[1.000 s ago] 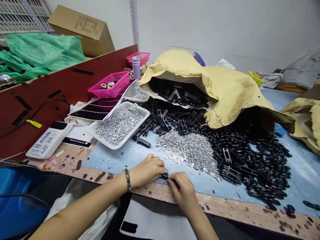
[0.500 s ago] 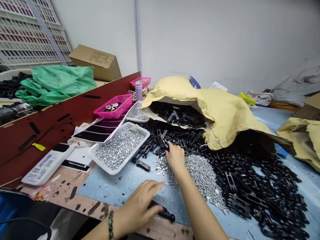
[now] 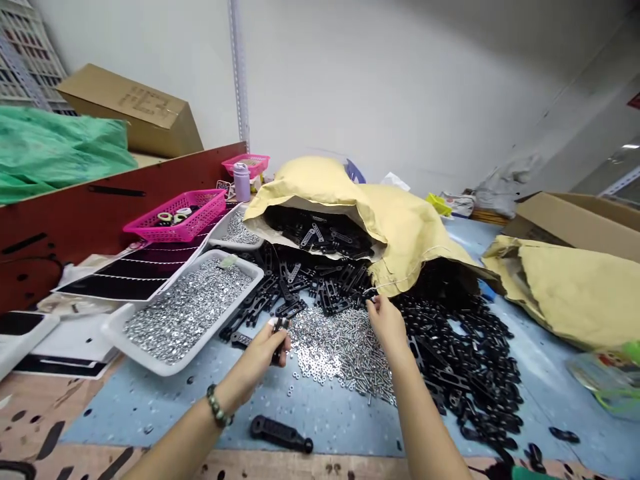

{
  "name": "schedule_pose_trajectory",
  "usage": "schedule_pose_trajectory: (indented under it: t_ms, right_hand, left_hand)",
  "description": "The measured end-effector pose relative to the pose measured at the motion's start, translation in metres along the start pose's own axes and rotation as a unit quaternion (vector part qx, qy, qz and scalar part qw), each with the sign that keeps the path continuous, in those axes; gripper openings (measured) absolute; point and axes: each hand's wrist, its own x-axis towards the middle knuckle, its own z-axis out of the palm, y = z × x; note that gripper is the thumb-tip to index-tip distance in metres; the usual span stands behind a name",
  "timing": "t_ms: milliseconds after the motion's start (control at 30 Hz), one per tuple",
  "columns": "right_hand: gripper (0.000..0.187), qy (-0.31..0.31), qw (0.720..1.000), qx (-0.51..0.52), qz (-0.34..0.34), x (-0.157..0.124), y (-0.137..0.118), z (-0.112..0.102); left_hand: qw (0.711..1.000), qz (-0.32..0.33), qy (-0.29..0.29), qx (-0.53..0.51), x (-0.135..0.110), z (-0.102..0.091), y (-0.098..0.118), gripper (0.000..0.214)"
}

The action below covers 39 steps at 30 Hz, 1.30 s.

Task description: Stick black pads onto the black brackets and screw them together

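Note:
My left hand [image 3: 270,347], with a beaded bracelet at the wrist, is closed around a small black plastic part [image 3: 281,327]. Just beyond the pile of silver screws [image 3: 357,347], my right hand [image 3: 386,323] pinches at the edge of the black parts; what lies between its fingertips is too small to make out. Loose nuts [image 3: 315,363] spread at the left of the screws. Black slotted pieces [image 3: 333,293] lie heaped behind them, below the mouth of a yellow sack [image 3: 320,183]. A black handle-shaped piece [image 3: 281,433] rests near the table's front edge.
A white tray of nuts [image 3: 257,275] stands at left, with a smaller white tray [image 3: 215,233] behind it. Beyond are a pink basket [image 3: 185,230] and a purple bottle [image 3: 241,183]. Black parts [image 3: 465,360] cover the right side, near another yellow sack [image 3: 575,287].
My left hand has risen from the table's front and now holds a black part. My right hand has moved right, off the slotted pieces. The view has turned to the right.

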Motion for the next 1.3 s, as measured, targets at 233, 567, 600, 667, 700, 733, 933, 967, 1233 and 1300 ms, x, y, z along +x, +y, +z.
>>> schedule_pose_trajectory:
  t_ms: [233,567,600,667,700,733,933,967,1233,1300]
  right_hand:
    - [0.015,-0.035,0.999,-0.025,0.008,0.019,-0.015,0.010]
    - [0.020,-0.141,0.945,0.158,-0.250,-0.095,-0.078,-0.017]
    - [0.021,-0.133,0.945,0.146,-0.262,-0.100,-0.080,-0.017]
    - [0.023,-0.119,0.944,0.113,-0.285,-0.106,-0.082,-0.017]
    - [0.024,-0.110,0.942,0.100,-0.300,-0.108,-0.083,-0.017]
    - [0.025,-0.101,0.939,0.090,-0.317,-0.110,-0.083,-0.018]
    - [0.024,-0.088,0.920,0.129,-0.360,-0.121,-0.081,-0.007]
    - [0.023,-0.101,0.922,0.149,-0.344,-0.122,-0.079,-0.002]
    - [0.005,-0.205,0.942,0.022,-0.263,-0.132,-0.060,0.030]
    - [0.008,-0.171,0.957,0.018,-0.232,-0.137,-0.055,0.026]
  left_hand:
    - [0.995,0.005,-0.031,0.098,-0.025,-0.018,0.001,0.028]
    - [0.893,0.188,-0.097,0.396,-0.022,0.003,0.009,0.021]
    - [0.878,0.199,-0.095,0.424,-0.022,0.004,0.009,0.021]
    - [0.859,0.213,-0.095,0.457,-0.022,0.002,0.008,0.021]
    - [0.855,0.215,-0.099,0.461,-0.023,0.000,0.009,0.021]
    - [0.856,0.216,-0.105,0.459,-0.024,-0.003,0.010,0.022]
    - [0.841,0.220,-0.138,0.475,-0.034,-0.017,0.011,0.021]
    - [0.839,0.216,-0.135,0.481,-0.035,-0.021,0.009,0.020]
    - [0.866,0.155,-0.081,0.469,-0.036,-0.039,-0.011,0.017]
    - [0.862,0.173,-0.111,0.463,-0.035,-0.034,-0.014,0.015]
